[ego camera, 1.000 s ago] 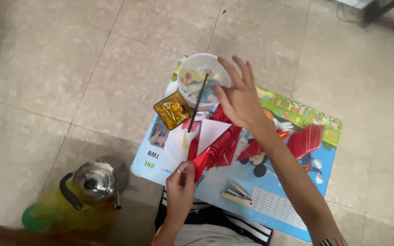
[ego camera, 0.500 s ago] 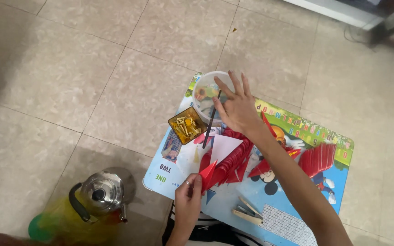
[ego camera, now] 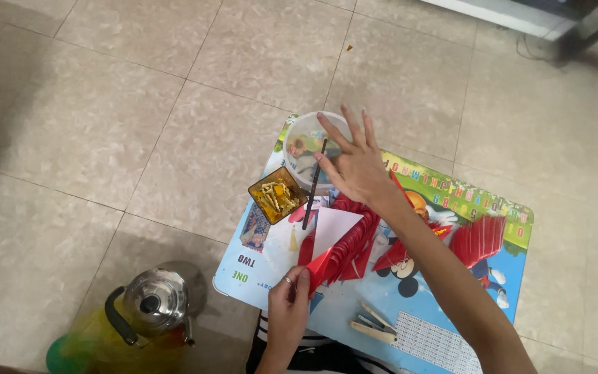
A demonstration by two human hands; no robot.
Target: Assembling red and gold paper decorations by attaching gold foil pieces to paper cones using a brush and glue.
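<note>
Pale speckled floor tiles [ego camera: 174,104] fill most of the view, and low on them sits a small desk [ego camera: 506,277] with a bright cartoon top. Over its far corner the right hand [ego camera: 358,166] is spread wide, fingers [ego camera: 368,128] fanned apart above a round clear plastic tub [ego camera: 302,138]; thumb and forefinger seem to pinch the upper end of a thin dark stick [ego camera: 314,181], though the contact itself is too small to make out for certain. The stick slants down from those fingers toward the person, its lower end near a small square amber dish [ego camera: 276,194] of yellowish bits, which stands just beside the tub. The left hand [ego camera: 288,312], a ring on one finger, is closed in a pinch on the near corner of a folded red paper piece [ego camera: 323,262], which fans away from its fingertips into a stack of red pleated paper [ego camera: 354,242] with a white sheet [ego camera: 333,225] lying on top. Another red pleated fan [ego camera: 479,239] lies well beyond the right forearm, on the far side of the desk. Near the left hand, toward the desk's near edge, lies a pale stapler [ego camera: 372,324]. Off the desk, on the floor well out from the left hand, stands a shiny steel kettle [ego camera: 155,301] with a black handle, on something yellow and green.
</note>
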